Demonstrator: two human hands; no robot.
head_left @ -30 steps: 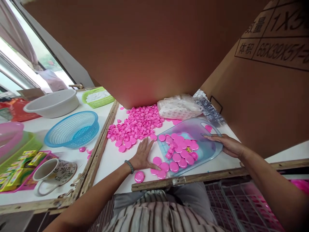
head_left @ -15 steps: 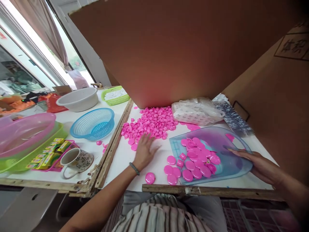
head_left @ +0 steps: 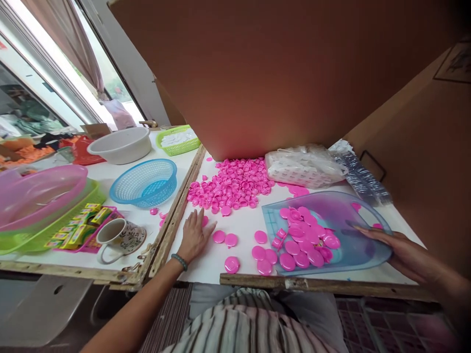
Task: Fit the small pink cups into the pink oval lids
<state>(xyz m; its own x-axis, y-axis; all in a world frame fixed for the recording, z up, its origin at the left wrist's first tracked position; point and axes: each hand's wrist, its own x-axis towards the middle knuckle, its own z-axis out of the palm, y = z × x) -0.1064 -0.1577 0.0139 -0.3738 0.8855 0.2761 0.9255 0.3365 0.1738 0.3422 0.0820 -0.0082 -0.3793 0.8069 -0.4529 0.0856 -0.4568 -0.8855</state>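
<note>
L hand [head_left: 195,236]: fingers spread, palm down, low over the table by a wooden rail [head_left: 175,212]; one glossy pink plastic round [head_left: 205,221] shows btwn thumb & fingers. Can't tell if it's pressed or just beside. R hand [head_left: 403,252]: clamped on the handle end of a see-through blue plastic scoop [head_left: 353,255], thumb on top, other fingers mostly hidden. Scoop seems to rest on the table, mouth to our L, w/ pink plastic caps [head_left: 307,240] heaped nr the mouth. Four loose pink discs [head_left: 264,267] sit just off that lip; a pile of small pink cup-shaped pieces [head_left: 235,185] lies beyond L hand.

Handling, our view: L fingers flat & low, so rounds slide, not flip; a few at a time. R hand steady, lip flush w/ tabletop, else pcs prob. slip under. Avoid tilting toward the mouth: load would likely spill. Keep clear of the pile.
</note>
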